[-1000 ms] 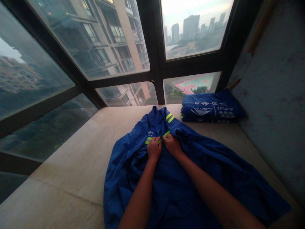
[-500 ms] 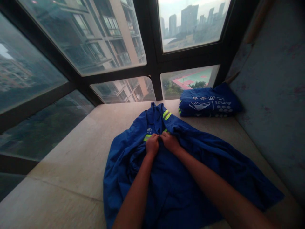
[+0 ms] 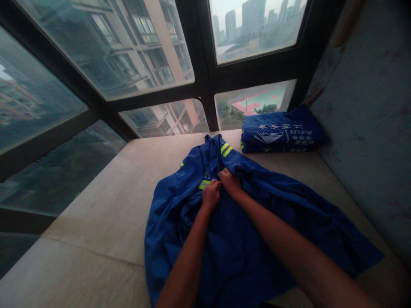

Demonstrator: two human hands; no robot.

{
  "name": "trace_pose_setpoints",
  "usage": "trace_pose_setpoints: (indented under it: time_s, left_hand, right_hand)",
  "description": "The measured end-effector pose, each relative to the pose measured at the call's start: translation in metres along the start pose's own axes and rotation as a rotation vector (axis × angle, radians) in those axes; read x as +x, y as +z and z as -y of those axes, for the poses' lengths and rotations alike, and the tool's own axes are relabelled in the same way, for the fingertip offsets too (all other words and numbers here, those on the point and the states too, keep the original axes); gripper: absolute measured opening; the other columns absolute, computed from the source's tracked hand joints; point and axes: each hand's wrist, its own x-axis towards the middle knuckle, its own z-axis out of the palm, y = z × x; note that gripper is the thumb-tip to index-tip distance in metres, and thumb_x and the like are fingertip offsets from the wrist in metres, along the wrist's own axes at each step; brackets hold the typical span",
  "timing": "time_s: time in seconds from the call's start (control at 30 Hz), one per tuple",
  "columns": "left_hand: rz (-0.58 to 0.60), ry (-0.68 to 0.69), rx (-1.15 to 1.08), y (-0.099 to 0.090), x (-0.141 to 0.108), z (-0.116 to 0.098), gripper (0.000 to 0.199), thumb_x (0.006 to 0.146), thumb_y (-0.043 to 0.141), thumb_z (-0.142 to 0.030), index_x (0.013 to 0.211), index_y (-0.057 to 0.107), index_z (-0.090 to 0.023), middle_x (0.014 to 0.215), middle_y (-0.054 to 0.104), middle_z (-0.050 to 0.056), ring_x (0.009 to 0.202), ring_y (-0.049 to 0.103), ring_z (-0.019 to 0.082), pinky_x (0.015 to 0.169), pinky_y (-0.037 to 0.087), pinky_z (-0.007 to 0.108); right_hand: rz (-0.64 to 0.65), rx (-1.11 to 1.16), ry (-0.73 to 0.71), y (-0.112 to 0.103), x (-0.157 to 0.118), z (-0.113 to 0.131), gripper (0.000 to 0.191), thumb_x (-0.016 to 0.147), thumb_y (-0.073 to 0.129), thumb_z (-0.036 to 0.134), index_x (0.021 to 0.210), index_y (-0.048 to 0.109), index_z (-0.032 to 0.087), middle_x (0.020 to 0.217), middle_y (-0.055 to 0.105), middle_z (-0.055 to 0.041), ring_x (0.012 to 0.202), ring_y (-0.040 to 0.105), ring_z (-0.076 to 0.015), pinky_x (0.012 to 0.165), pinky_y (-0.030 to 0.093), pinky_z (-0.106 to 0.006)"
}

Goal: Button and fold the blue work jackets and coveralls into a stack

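A blue work jacket (image 3: 244, 252) with yellow-green reflective strips lies spread out in front of me, its collar pointing toward the windows. My left hand (image 3: 211, 193) is closed in a pinch on the jacket's front edge, beside a reflective strip and a small white print. Just above and to the right, my right hand (image 3: 230, 181) pinches the opposite front edge. A small gap separates the two hands. Whether a button or zipper sits between the fingertips is too small to make out.
A folded blue garment (image 3: 282, 131) with white lettering rests at the back right, by the patterned wall (image 3: 369, 128). The pale stone sill (image 3: 105, 205) stretches left beneath dark-framed windows (image 3: 204, 55). Buildings and a sports court show outside.
Both hands have shifted slightly right with the jacket's front edges. My right hand is now a little higher than my left, and the jacket's left side has drawn inward.
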Motion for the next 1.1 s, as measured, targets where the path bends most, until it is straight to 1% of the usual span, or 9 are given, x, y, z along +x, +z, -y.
trace_pose_setpoints:
  time_s: [0.13,0.27,0.43,0.57,0.63,0.73,0.93,1.0,1.1]
  left_hand:
    - [-0.006,-0.007,0.063,0.004,-0.006,-0.008,0.031,0.096,0.040,-0.019,0.116,0.064,-0.020,0.113,0.063,0.007,0.097,0.061,0.018,0.084,0.046,0.029]
    - [0.011,-0.001,0.133,-0.007,-0.010,-0.002,0.035,0.096,0.040,-0.017,0.122,0.062,-0.023,0.112,0.063,0.006,0.095,0.061,0.017,0.083,0.046,0.028]
    - [0.029,-0.050,0.282,-0.052,-0.038,0.036,0.042,0.090,0.042,-0.008,0.120,0.066,-0.025,0.115,0.064,0.006,0.096,0.061,0.018,0.085,0.045,0.029]
    - [-0.012,-0.165,0.440,-0.099,-0.074,0.074,0.041,0.087,0.041,-0.006,0.109,0.072,-0.021,0.111,0.065,0.011,0.101,0.059,0.025,0.087,0.045,0.038]
    - [-0.047,-0.227,0.505,-0.115,-0.085,0.083,0.038,0.084,0.042,-0.006,0.103,0.073,-0.017,0.108,0.066,0.014,0.102,0.058,0.030,0.086,0.045,0.042]
    - [-0.081,-0.259,0.555,-0.118,-0.084,0.076,0.032,0.081,0.048,-0.010,0.099,0.074,-0.018,0.106,0.067,0.014,0.104,0.057,0.032,0.087,0.044,0.046]
    - [-0.148,-0.174,0.583,-0.093,-0.059,0.022,0.039,0.086,0.052,-0.023,0.123,0.064,-0.021,0.132,0.059,0.014,0.124,0.048,0.031,0.108,0.032,0.051]
    - [-0.140,-0.165,0.623,-0.095,-0.066,0.017,0.045,0.084,0.056,-0.025,0.129,0.060,-0.019,0.140,0.053,0.016,0.131,0.043,0.034,0.112,0.025,0.057]
    - [-0.118,-0.249,0.714,-0.111,-0.099,0.032,0.054,0.084,0.058,-0.025,0.137,0.053,-0.019,0.147,0.046,0.017,0.137,0.036,0.036,0.113,0.021,0.063]
  right_hand:
    - [-0.041,0.053,0.000,0.001,0.001,-0.002,0.028,0.101,0.043,0.028,0.096,0.069,0.021,0.103,0.067,-0.0069,0.092,0.061,-0.0171,0.072,0.041,-0.024]
    - [-0.095,0.108,-0.009,-0.003,-0.006,-0.006,0.027,0.100,0.044,0.028,0.096,0.070,0.021,0.100,0.068,-0.0058,0.092,0.062,-0.0168,0.077,0.042,-0.023]
    - [-0.197,0.167,0.062,-0.017,-0.023,-0.036,0.031,0.100,0.040,0.027,0.101,0.070,0.019,0.099,0.070,-0.0070,0.089,0.064,-0.0174,0.079,0.044,-0.024]
    - [-0.324,0.160,0.228,-0.037,-0.041,-0.080,0.037,0.099,0.034,0.027,0.105,0.068,0.013,0.100,0.069,-0.0137,0.092,0.062,-0.0230,0.080,0.044,-0.031]
    - [-0.371,0.143,0.306,-0.048,-0.048,-0.096,0.036,0.097,0.035,0.026,0.106,0.067,0.011,0.101,0.067,-0.0160,0.092,0.061,-0.0253,0.080,0.044,-0.033]
    - [-0.388,0.083,0.285,-0.059,-0.051,-0.097,0.031,0.093,0.042,0.023,0.111,0.066,0.014,0.108,0.065,-0.0137,0.097,0.058,-0.0253,0.081,0.042,-0.034]
    - [-0.316,-0.164,0.100,-0.063,-0.048,-0.060,0.038,0.089,0.053,0.026,0.125,0.059,0.017,0.129,0.059,-0.0147,0.118,0.048,-0.0308,0.098,0.036,-0.045]
    - [-0.245,-0.234,0.065,-0.070,-0.057,-0.061,0.041,0.088,0.053,0.027,0.128,0.057,0.016,0.133,0.056,-0.0170,0.123,0.045,-0.0326,0.102,0.034,-0.048]
    - [-0.161,-0.349,0.008,-0.093,-0.091,-0.091,0.047,0.086,0.053,0.028,0.132,0.054,0.021,0.143,0.049,-0.0163,0.133,0.038,-0.0342,0.108,0.029,-0.054]
